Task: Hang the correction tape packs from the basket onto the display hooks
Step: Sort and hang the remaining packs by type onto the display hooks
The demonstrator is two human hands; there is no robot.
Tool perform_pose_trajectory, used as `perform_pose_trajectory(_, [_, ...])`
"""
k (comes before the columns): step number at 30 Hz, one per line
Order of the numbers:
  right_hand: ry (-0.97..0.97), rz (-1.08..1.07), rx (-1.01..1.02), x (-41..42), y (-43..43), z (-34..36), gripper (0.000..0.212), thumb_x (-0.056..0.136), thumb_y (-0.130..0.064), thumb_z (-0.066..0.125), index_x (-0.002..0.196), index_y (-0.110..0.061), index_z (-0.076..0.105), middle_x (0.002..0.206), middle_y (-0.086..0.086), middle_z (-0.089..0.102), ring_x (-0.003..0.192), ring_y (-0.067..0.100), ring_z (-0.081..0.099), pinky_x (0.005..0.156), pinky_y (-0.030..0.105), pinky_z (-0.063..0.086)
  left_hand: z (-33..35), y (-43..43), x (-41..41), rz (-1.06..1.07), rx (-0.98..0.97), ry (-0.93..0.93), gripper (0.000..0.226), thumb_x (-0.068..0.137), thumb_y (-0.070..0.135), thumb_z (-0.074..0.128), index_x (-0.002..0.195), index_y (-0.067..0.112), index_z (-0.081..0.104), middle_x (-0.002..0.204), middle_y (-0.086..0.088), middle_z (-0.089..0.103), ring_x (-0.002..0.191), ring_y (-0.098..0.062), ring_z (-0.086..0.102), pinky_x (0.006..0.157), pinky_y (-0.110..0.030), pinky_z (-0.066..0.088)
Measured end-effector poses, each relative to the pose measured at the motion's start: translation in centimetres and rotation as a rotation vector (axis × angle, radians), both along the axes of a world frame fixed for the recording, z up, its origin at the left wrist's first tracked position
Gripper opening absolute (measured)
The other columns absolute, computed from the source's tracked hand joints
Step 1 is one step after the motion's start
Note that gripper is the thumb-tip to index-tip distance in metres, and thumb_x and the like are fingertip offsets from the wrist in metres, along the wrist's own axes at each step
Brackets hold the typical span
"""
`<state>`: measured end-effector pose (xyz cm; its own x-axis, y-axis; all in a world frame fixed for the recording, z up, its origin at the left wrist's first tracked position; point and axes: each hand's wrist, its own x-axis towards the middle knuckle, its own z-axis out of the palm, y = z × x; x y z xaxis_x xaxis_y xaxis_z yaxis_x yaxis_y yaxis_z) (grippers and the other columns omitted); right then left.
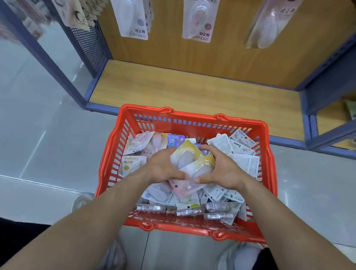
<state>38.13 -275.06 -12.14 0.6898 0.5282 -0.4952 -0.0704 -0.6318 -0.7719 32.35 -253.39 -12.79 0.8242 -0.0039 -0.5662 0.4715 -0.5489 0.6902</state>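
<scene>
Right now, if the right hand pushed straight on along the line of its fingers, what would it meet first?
The yellow-and-white blister packs, which the right hand already grips. Past them it would probably meet the purple-fronted card pack, though depth is unclear.

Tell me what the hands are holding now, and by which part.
A stack of correction tape packs, inside the basket. The left hand grips its left edge, the right hand its right edge.
</scene>
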Motion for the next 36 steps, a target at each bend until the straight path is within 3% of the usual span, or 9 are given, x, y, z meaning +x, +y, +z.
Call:
perform_pose_trajectory(4, [-0.053,0.021,-0.096,-0.1,-0.6,-0.3,0.097,0.066,-0.017,0.097,0.144,-0.036,0.043,0.111,-0.021,0.048,0.093,0.003,0.057,0.068,0.009,0.041,-1.1,-1.6,0.2,-0.084,0.008,-0.019,0.094,0.07,0.04,0.091,0.149,0.022,0.043,0.136,0.004,0.057,0.121,-0.02,0.056,0.098,-0.033,0.049])
perform_pose_trajectory(8, [-0.077,0.109,-0.11,1.9,0.3,0.1,0.111,0.066,-0.015,0.095,0.156,-0.037,0.033,0.132,-0.01,0.046,0.122,0.014,0.051,0.083,0.022,0.045,-1.6,-1.6,1.4,-0.227,0.038,-0.024,0.081,0.081,0.032,0.086,0.15,0.022,0.043,0.129,0.004,0.055,0.121,-0.019,0.054,0.087,-0.026,0.04])
perform_pose_trajectory(12, [-0.108,0.307,-0.205,3.6,1.5,0.5,0.103,0.068,-0.018,0.093,0.151,-0.037,0.035,0.129,-0.007,0.054,0.115,0.017,0.053,0.087,0.029,0.044,-2.0,-1.0,2.6,-0.209,0.069,-0.035,0.088,0.072,0.034,0.092,0.147,0.024,0.047,0.124,0.009,0.054,0.118,-0.013,0.053,0.084,-0.023,0.038])
perform_pose_trajectory(15, [-0.043,0.244,-0.184,4.5,0.7,-0.5,0.092,0.068,-0.023,0.094,0.141,-0.038,0.041,0.124,-0.003,0.059,0.107,0.02,0.057,0.089,0.037,0.049,-3.0,-0.6,3.1,-0.032,-0.016,-0.066,0.08,0.064,0.03,0.098,0.131,0.027,0.055,0.124,0.006,0.057,0.117,-0.012,0.054,0.084,-0.022,0.043])
perform_pose_trajectory(19, [-0.007,0.076,-0.168,5.0,-0.8,-1.3,0.068,0.069,-0.03,0.095,0.121,-0.027,0.052,0.106,-0.003,0.063,0.087,0.016,0.058,0.074,0.033,0.05,-3.4,-1.1,4.0,0.156,-0.129,-0.155,0.068,0.063,0.022,0.099,0.114,0.03,0.055,0.121,0.004,0.057,0.095,-0.012,0.058,0.065,-0.019,0.05])
perform_pose_trajectory(23, [0.006,-0.043,-0.195,5.3,-1.5,-1.5,0.049,0.068,-0.03,0.096,0.097,-0.02,0.058,0.086,-0.002,0.065,0.069,0.013,0.061,0.051,0.021,0.044,-3.6,-1.7,4.9,0.244,-0.154,-0.24,0.074,0.063,0.017,0.098,0.122,0.024,0.053,0.1,0.011,0.059,0.085,-0.007,0.059,0.067,-0.014,0.05])
perform_pose_trajectory(28, [0.015,0.084,-0.231,6.1,-0.8,-1.0,0.076,0.062,-0.035,0.098,0.127,-0.029,0.059,0.114,-0.01,0.064,0.106,0.017,0.065,0.091,0.04,0.056,-4.1,-1.9,6.0,0.189,-0.237,-0.246,0.068,0.063,0.008,0.096,0.115,0.025,0.055,0.103,0.004,0.064,0.082,-0.003,0.061,0.071,-0.019,0.053])
perform_pose_trajectory(32, [0.016,0.138,-0.233,6.5,0.3,-0.7,0.069,0.061,-0.035,0.098,0.116,-0.029,0.057,0.102,-0.012,0.068,0.095,0.009,0.065,0.077,0.032,0.052,-4.0,-1.8,6.7,0.141,-0.241,-0.253,0.072,0.061,0.012,0.098,0.116,0.034,0.057,0.112,0.001,0.066,0.087,-0.009,0.066,0.078,-0.03,0.059])
perform_pose_trajectory(36, [0.063,0.089,-0.167,6.1,0.5,-1.5,0.067,0.057,-0.034,0.099,0.115,-0.029,0.065,0.104,-0.011,0.075,0.098,0.009,0.069,0.094,0.038,0.056,-4.3,-1.7,6.7,0.196,-0.269,-0.27,0.078,0.057,0.015,0.1,0.12,0.035,0.058,0.115,0.001,0.065,0.102,-0.015,0.066,0.082,-0.029,0.058])
